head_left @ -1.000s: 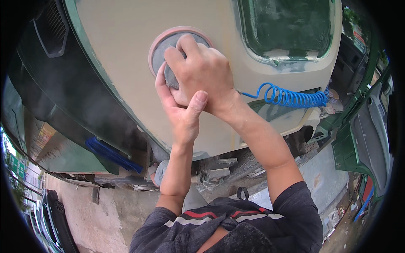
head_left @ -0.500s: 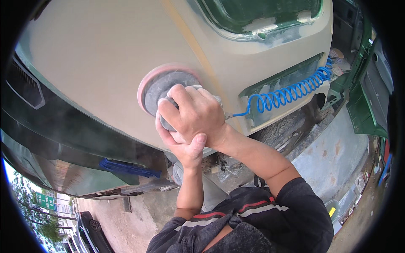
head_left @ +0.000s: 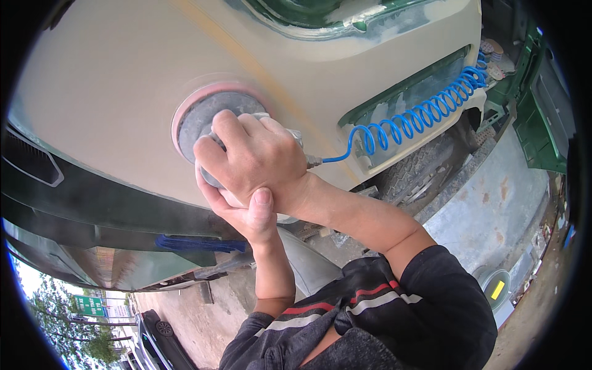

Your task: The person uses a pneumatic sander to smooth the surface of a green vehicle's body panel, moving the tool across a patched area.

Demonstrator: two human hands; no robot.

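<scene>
A round sander [head_left: 198, 121] with a grey body and pink-edged disc lies against the cream-coloured vehicle panel [head_left: 117, 86]. Over its top, my right hand [head_left: 262, 151] is closed, fingers curled round the tool body. From below, my left hand [head_left: 254, 222] closes round the sander's near side, its thumb resting against the heel of my right hand. Much of the tool's grip is hidden beneath my fingers. A coiled blue air hose [head_left: 404, 123] joins the sander through a metal fitting [head_left: 313, 161] beside my right wrist.
A yellowish strip [head_left: 246, 58] runs along the panel, left of a recessed opening [head_left: 425, 77] and a green window area [head_left: 290, 18]. Below lie a tyre [head_left: 401, 176] and a grey metal sheet [head_left: 487, 197]. Blue cloth [head_left: 200, 243] hangs at left; a round tin [head_left: 496, 287] stands lower right.
Both hands and the sander have moved left and slightly up in the view, farther from the yellowish strip. The hose's near end has followed, and the view itself has shifted a little.
</scene>
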